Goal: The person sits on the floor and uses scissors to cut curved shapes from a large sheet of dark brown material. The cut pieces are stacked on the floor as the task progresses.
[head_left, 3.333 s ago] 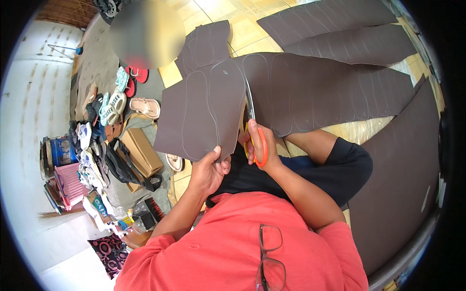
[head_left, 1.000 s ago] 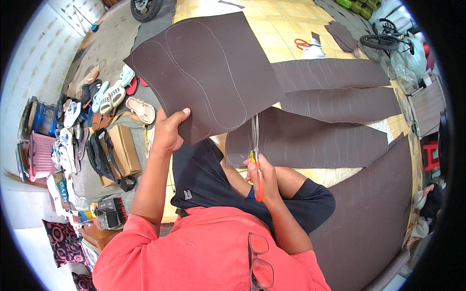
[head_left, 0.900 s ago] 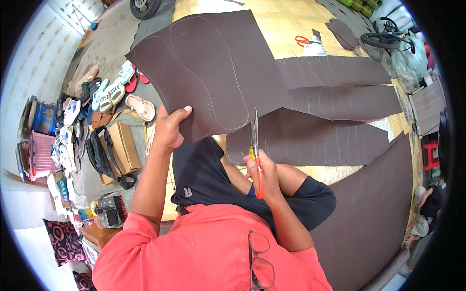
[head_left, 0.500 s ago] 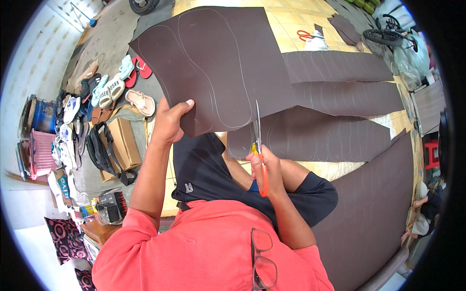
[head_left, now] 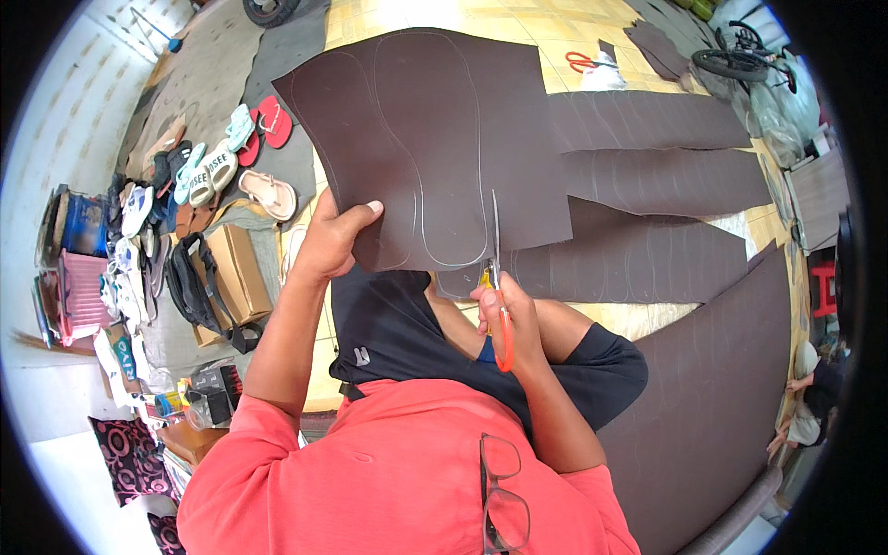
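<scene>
The dark brown sheet (head_left: 439,148) was smooth, matte and bendable, its top edge arching and its left corner drawn out to a point. Pale, thin lines traced long, waisted, sole-like outlines over its face. It hung in the air before the person's lap, where the left hand (head_left: 340,236) was clamped on its lower left edge, thumb flat on the front and fingers behind. The right hand (head_left: 509,310) was wrapped around scissors (head_left: 505,340) with glossy orange loops and a slim metal blade. That blade stood nearly upright over the sheet's lower edge, just beside an outline; whether the other lay behind, I could not tell. Long brown strips (head_left: 661,180) with similar curved lines lay on the yellowish, glossy tile floor (head_left: 393,14), and a broad brown expanse (head_left: 703,388) curled into a roll at lower right.

Half a second earlier, the sheet had sat farther left and higher in view, its lower edge slanting more steeply; now it hung squarer, its lower right corner covering more of the strips. Both hands had kept their grips.
</scene>
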`<state>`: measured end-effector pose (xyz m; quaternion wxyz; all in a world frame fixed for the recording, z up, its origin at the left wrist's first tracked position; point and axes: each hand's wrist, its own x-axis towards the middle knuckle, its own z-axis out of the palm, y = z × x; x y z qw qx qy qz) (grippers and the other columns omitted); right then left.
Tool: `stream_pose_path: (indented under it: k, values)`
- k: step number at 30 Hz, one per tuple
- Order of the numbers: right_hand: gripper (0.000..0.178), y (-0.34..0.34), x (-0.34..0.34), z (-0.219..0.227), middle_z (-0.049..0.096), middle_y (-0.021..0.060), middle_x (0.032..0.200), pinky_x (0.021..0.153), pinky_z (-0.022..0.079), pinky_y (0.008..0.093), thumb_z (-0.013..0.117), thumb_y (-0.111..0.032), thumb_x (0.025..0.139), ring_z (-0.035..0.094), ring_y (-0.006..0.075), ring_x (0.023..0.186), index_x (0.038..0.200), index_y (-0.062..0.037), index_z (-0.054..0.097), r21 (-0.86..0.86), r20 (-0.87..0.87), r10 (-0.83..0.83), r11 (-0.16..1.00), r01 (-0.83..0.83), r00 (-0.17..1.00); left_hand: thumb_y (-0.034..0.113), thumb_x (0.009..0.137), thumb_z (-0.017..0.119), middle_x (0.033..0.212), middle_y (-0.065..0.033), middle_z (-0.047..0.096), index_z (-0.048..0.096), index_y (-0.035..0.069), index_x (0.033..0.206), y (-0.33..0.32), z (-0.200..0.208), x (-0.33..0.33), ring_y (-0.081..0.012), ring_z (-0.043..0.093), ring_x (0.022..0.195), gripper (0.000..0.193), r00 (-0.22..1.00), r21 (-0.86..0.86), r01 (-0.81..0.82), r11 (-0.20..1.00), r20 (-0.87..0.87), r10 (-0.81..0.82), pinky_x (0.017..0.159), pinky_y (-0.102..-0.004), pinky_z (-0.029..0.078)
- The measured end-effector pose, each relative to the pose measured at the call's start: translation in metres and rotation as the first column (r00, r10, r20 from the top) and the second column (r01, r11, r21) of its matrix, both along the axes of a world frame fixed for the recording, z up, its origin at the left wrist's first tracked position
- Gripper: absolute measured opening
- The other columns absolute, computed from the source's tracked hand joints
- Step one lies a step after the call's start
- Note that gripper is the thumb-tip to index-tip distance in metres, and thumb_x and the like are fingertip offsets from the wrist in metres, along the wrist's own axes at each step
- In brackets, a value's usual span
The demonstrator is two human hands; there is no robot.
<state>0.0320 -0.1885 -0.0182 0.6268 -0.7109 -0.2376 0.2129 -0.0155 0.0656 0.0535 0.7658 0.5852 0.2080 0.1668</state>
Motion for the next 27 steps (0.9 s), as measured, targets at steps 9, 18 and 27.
stream_pose_path:
  k: [9, 18, 27]
  values:
    - [0.037, -0.006, -0.01, 0.007, 0.048, 0.0005, 0.056, 0.041, 0.039, 0.0208, 0.049, -0.031, 0.1, 0.047, 0.0049, 0.047, 0.081, 0.0009, 0.053, -0.011, -0.171, -0.004, 1.0, 0.002, 0.985, 0.0, 0.083, 0.057, 0.116, -0.0113, 0.059, 0.049, -0.003, 0.126, -0.01, -0.013, 0.001, -0.0199, 0.057, 0.105, 0.043, 1.0, -0.018, 0.018, 1.0, -0.016, -0.018, 0.092, -0.034, 0.045]
    - [0.037, 0.0, -0.011, -0.023, 0.048, 0.0022, 0.057, 0.041, 0.041, 0.0225, 0.045, -0.032, 0.101, 0.047, 0.0083, 0.045, 0.085, 0.0017, 0.053, 0.028, -0.115, -0.065, 0.997, 0.069, 0.991, 0.001, 0.083, 0.058, 0.116, -0.0108, 0.058, 0.049, -0.003, 0.126, -0.021, -0.026, -0.003, -0.02, 0.056, 0.107, 0.045, 0.996, -0.049, 0.082, 0.995, -0.044, -0.084, 0.094, -0.0344, 0.044]
    - [0.066, -0.037, 0.019, 0.019, 0.05, 0.0062, 0.061, 0.047, 0.051, 0.0304, 0.024, -0.054, 0.101, 0.052, 0.0166, 0.047, 0.088, 0.0023, 0.056, 0.185, -0.737, 0.269, 0.963, -0.197, 0.62, -0.001, 0.082, 0.056, 0.116, -0.0101, 0.059, 0.05, -0.003, 0.126, -0.013, -0.048, -0.007, -0.0198, 0.056, 0.106, 0.044, 0.982, 0.236, 0.097, 0.967, -0.18, -0.054, 0.095, -0.0333, 0.042]
